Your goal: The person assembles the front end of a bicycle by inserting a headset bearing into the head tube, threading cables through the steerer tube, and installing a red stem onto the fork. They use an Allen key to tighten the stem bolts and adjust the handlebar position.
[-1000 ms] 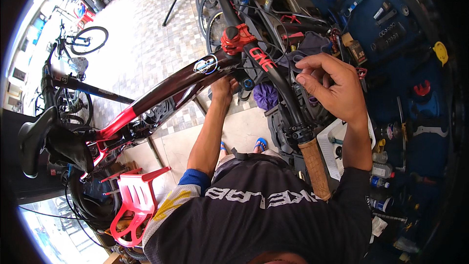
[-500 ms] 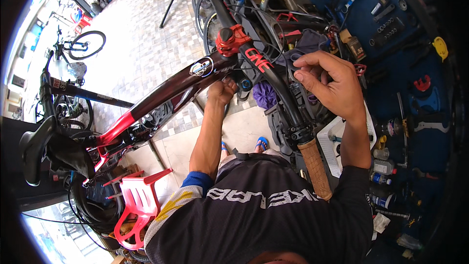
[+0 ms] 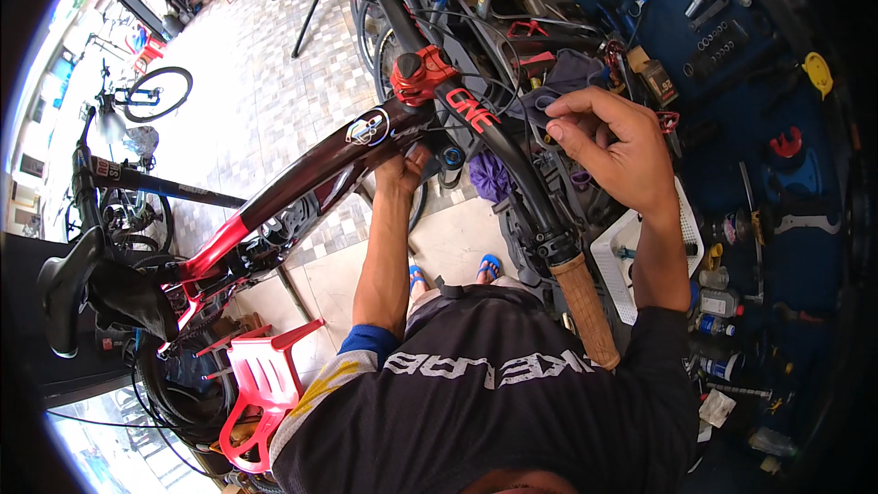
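Note:
A dark red bicycle frame runs diagonally across the view, with a red stem and a black handlebar. Below the front of its main tube, my left hand is closed with curled fingers; the tube covers part of them, and whatever they grip is hidden. My right hand hovers over the right side of the handlebar, thumb and index finger bent into a pinch. Anything between those fingertips is too small to make out. A thin black cable arcs from the front of the bike toward that hand.
A brown grip ends the handlebar near my chest. Beyond my right arm are a white plastic basket and a blue tool wall. A purple cloth bundle lies below the bar. At left are a black saddle and red chair.
My left hand has shifted slightly left, farther under the frame tube. My right hand keeps nearly the same pinched pose. The bike appears a little farther left in the view.

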Demonstrator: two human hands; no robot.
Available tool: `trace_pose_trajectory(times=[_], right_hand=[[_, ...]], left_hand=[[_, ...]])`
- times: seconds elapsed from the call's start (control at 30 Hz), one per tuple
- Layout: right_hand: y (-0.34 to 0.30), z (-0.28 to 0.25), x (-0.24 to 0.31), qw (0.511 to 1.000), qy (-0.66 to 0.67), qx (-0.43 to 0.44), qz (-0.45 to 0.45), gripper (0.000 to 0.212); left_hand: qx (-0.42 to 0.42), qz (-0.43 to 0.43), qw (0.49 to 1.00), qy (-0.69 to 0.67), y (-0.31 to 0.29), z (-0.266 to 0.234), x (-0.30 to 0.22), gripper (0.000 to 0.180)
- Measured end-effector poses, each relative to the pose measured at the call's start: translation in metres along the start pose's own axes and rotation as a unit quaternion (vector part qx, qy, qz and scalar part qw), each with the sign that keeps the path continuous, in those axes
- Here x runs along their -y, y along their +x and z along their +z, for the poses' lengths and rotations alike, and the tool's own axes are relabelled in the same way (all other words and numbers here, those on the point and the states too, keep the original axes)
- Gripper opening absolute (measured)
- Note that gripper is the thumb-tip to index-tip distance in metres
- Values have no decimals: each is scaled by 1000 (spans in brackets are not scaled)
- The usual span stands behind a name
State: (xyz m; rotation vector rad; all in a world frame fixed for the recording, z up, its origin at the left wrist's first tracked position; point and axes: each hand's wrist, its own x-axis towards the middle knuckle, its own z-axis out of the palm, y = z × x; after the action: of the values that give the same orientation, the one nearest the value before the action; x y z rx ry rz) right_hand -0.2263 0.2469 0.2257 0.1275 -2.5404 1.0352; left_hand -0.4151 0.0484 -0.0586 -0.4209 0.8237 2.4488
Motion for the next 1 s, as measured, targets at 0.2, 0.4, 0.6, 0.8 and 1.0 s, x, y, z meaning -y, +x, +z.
trace_pose_trajectory(times=[0.2,0.4,0.6,0.8,1.0], right_hand=[[0,2,0,1000,3,2,11,17],[-2,1,-5,1000,12,-6,13,16],[-3,1,-4,999,30,-1,23,16],[1,-3,-4,1000,4,11,11,19],[55,21,1,988,-99,36,-116,36]], left_hand=[[31,16,999,14,-2,-1,3,23],[9,-34,999,-13,-10,23,3,18],[30,-81,995,-46,6,-3,5,19],[52,-106,990,-74,17,-14,13,24],[73,-102,989,-77,13,-11,13,24]])
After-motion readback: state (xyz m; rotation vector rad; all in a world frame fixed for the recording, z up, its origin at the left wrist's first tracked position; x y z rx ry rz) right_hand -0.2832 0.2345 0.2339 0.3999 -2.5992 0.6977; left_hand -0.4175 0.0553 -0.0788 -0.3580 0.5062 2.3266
